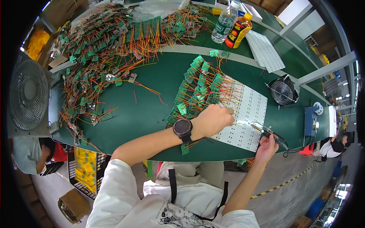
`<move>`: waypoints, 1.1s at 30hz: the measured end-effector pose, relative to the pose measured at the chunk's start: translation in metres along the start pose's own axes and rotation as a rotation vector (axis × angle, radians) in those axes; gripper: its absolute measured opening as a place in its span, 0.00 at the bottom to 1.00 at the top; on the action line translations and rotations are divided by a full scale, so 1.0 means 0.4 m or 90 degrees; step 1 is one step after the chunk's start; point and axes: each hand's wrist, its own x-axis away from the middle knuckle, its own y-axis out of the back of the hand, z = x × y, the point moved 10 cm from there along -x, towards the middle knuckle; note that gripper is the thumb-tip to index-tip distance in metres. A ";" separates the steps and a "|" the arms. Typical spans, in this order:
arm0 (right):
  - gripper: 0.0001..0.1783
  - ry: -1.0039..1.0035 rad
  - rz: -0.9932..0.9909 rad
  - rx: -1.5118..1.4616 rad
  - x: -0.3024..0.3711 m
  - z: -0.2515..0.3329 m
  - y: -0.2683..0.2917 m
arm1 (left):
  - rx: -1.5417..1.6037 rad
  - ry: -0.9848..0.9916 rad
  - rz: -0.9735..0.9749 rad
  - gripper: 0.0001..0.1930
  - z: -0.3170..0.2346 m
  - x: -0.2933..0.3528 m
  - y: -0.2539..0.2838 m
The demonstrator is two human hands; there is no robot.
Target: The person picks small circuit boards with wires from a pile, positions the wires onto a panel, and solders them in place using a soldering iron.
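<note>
A white perforated panel (249,110), dotted with small pads, lies tilted on the green bench. Red and yellow wires run from its left part to rows of small green circuit boards (197,89). My left hand (215,121), with a black watch on its wrist, is over the panel's left side. Its fingers are pinched together, and what they hold is hidden. My right hand (267,147) is closed around a soldering iron (270,135) with a thin curved feed tube. The iron's tip points left over the panel, near my left fingertips.
Wired circuit boards (95,38) pile up at the back left. Two bottles (238,30) and a stack of white panels (265,51) stand at the back. A small fan (283,91) and a blue box (310,121) are at right, a big fan (29,95) at far left.
</note>
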 end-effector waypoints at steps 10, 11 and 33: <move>0.09 -0.027 0.028 0.007 0.000 -0.015 0.007 | 0.453 0.054 0.105 0.06 -0.068 -0.025 0.091; 0.09 -0.023 0.028 0.007 -0.001 -0.012 0.009 | 0.452 0.050 0.105 0.06 -0.056 -0.028 0.100; 0.10 0.004 0.072 0.070 -0.027 0.021 -0.054 | 0.021 0.114 -0.044 0.08 -0.009 0.027 -0.012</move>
